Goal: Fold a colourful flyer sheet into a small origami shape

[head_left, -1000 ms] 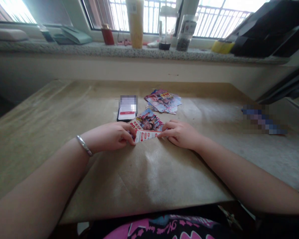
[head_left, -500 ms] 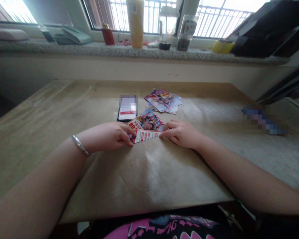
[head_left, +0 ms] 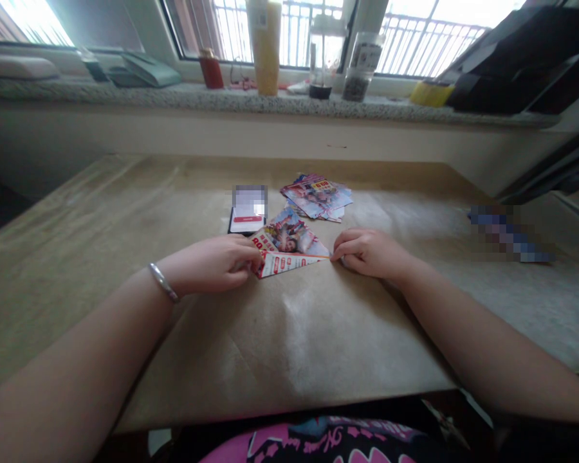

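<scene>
A colourful printed flyer [head_left: 289,239] lies on the table in front of me, its near edge folded over so that a white strip with red print shows on top. My left hand [head_left: 229,260] is closed on the flyer's left end, with the fingertips pressing the fold. At the pointed right tip of the flyer, my right hand [head_left: 367,253] has its fingers pinched together on the corner. A phone [head_left: 248,220] with a lit screen lies just behind the left hand. Behind the flyer rests a loose pile of similar flyers [head_left: 316,196].
The wooden table [head_left: 289,347] runs back to a wall below a granite sill [head_left: 174,96]. On the sill stand a red bottle [head_left: 211,69], a tall yellow container [head_left: 266,51], clear jars [head_left: 361,67] and a black bag [head_left: 521,64]. A blurred dark blue strip [head_left: 511,235] lies at the right.
My right hand has slid to the right along the fold to the flyer's tip, uncovering more of the flyer. The left hand stays at the left end.
</scene>
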Motion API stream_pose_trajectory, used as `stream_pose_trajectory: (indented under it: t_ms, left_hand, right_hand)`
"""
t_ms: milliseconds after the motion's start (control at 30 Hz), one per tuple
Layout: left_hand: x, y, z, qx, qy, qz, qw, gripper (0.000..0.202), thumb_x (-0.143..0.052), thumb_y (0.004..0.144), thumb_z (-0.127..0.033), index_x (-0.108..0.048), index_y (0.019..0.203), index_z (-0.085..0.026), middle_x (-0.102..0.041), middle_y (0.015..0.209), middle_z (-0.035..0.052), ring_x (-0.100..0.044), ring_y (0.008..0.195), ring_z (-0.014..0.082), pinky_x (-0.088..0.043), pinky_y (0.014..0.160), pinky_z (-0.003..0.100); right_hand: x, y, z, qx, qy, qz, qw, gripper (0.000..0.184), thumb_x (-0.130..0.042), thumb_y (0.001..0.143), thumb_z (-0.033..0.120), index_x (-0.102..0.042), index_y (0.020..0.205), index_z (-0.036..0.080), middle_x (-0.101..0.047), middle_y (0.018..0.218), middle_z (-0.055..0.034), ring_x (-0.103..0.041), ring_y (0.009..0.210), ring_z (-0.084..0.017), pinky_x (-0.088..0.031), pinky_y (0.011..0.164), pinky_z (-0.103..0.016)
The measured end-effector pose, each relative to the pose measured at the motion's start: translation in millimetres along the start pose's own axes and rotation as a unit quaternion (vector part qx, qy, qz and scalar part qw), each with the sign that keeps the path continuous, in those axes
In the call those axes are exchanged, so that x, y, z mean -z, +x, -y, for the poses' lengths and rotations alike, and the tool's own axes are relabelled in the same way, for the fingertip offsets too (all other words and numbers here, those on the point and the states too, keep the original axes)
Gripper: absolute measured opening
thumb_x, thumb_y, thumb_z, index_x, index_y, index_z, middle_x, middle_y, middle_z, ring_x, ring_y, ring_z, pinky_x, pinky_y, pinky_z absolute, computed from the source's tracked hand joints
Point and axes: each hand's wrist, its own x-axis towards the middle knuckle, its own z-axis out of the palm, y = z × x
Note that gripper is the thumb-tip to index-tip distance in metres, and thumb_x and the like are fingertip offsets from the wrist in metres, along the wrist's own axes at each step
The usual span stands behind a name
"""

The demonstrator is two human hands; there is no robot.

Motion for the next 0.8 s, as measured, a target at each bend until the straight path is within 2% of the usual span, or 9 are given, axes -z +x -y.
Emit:
stream_pose_trajectory:
  t_ms: [100,200,333,433,567,733,800]
  left_hand:
    - [-8.8,3,-3,0.018,0.038,-0.031,0.999,0.021,-0.049,0.084,-0.025,-0.064,0.099,-0.019,-0.063,0.097,0.0058,-0.06,0.087,0.0193,-0.05,0.079,0.031]
    - [-21.2,9,-2,-0.01,0.087,-0.082,0.993,0.029,-0.048,0.09,-0.034,-0.062,0.112,-0.021,-0.061,0.111,0.0083,-0.058,0.101,0.0236,-0.048,0.088,0.037]
    - [-32.7,15,2,-0.033,0.118,-0.113,0.986,0.033,-0.054,0.09,-0.039,-0.062,0.117,-0.023,-0.061,0.113,0.0087,-0.056,0.104,0.0248,-0.049,0.09,0.039]
    - [-35.0,17,3,-0.058,0.119,-0.123,0.984,0.031,-0.053,0.091,-0.036,-0.063,0.118,-0.025,-0.061,0.111,0.0083,-0.056,0.106,0.0233,-0.049,0.09,0.038]
    - [-34.0,18,-5,-0.092,0.119,-0.149,0.977,0.028,-0.048,0.094,-0.029,-0.063,0.116,-0.025,-0.062,0.115,0.0076,-0.056,0.108,0.0221,-0.05,0.091,0.037]
    - [-37.0,22,-19,-0.103,0.106,-0.138,0.979,0.03,-0.043,0.095,-0.018,-0.063,0.117,-0.024,-0.064,0.115,0.0061,-0.057,0.108,0.0204,-0.051,0.095,0.039]
    - [-40.4,24,-18,-0.112,0.087,-0.152,0.978,0.032,-0.042,0.095,-0.015,-0.063,0.117,-0.024,-0.063,0.12,0.0058,-0.055,0.116,0.0211,-0.049,0.099,0.041]
  right_hand:
    - [2,-2,-3,-0.009,0.016,-0.003,1.0,0.029,-0.048,0.08,0.011,-0.075,0.081,0.021,-0.071,0.091,-0.0043,-0.065,0.08,-0.016,-0.05,0.074,-0.028]
    - [2,-3,-5,-0.026,0.014,-0.003,1.0,0.028,-0.048,0.08,0.011,-0.074,0.08,0.021,-0.071,0.091,-0.0038,-0.065,0.079,-0.016,-0.049,0.073,-0.028]
    - [0,-3,-6,-0.056,0.012,-0.006,0.998,0.027,-0.047,0.079,0.01,-0.072,0.077,0.021,-0.07,0.088,-0.0037,-0.064,0.082,-0.016,-0.048,0.075,-0.027]
    - [-4,-2,-6,-0.117,0.007,-0.024,0.993,0.025,-0.047,0.079,0.012,-0.071,0.079,0.02,-0.07,0.085,-0.0045,-0.063,0.079,-0.017,-0.048,0.073,-0.029]
    - [-7,1,-1,-0.197,0.039,-0.057,0.978,0.027,-0.047,0.083,0.017,-0.069,0.099,0.02,-0.071,0.092,-0.0058,-0.062,0.074,-0.017,-0.047,0.068,-0.03]
    - [-9,6,5,-0.194,0.08,-0.069,0.975,0.031,-0.048,0.088,0.025,-0.064,0.114,0.02,-0.069,0.098,-0.0073,-0.059,0.071,-0.016,-0.049,0.067,-0.031]
    - [-11,6,6,-0.2,0.101,-0.078,0.971,0.032,-0.049,0.088,0.026,-0.061,0.117,0.02,-0.068,0.098,-0.0072,-0.059,0.07,-0.015,-0.05,0.068,-0.031]
